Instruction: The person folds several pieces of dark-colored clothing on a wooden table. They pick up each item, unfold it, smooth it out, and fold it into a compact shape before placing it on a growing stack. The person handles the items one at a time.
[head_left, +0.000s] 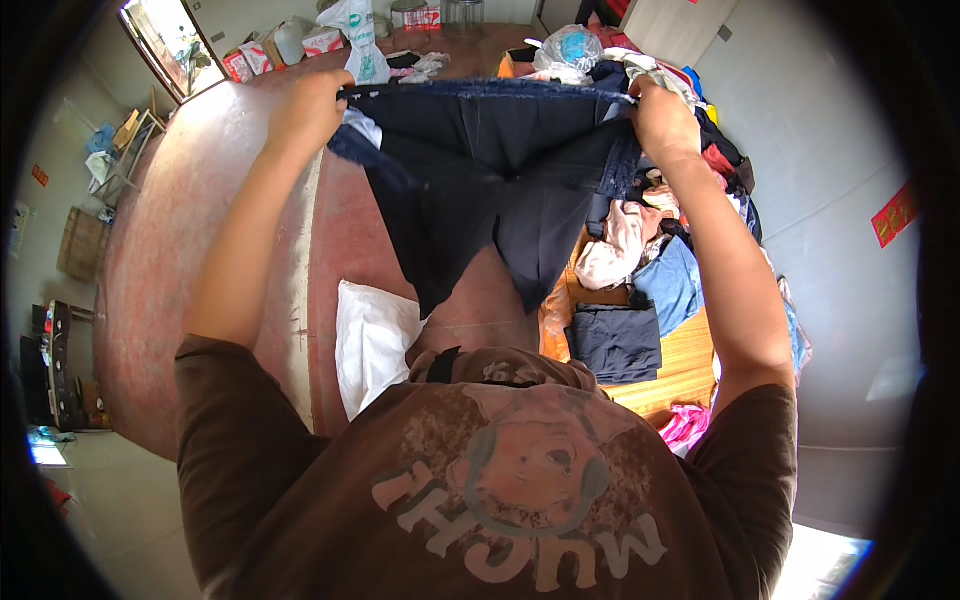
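A pair of dark trousers (487, 165) hangs in front of me, stretched wide by its waistband. My left hand (311, 112) grips one end of the band, and my right hand (664, 124) holds the other. Dark blue trim runs along the top edge and down part of the sides. A white patch shows near the left end. Both legs dangle below; their lower ends look short or foreshortened. Beyond my right forearm lies a folded dark garment (615, 343) on a wooden surface (686, 360), close to blue denim (670, 277) and a pale pink garment (619, 244).
A heap of mixed clothes (724, 161) runs along the right wall. On the red floor (202, 225) a white sack (375, 337) lies near my legs. Boxes (322, 41) and a plastic bag (364, 45) stand at the back, left of a clear bag (568, 49) on the heap.
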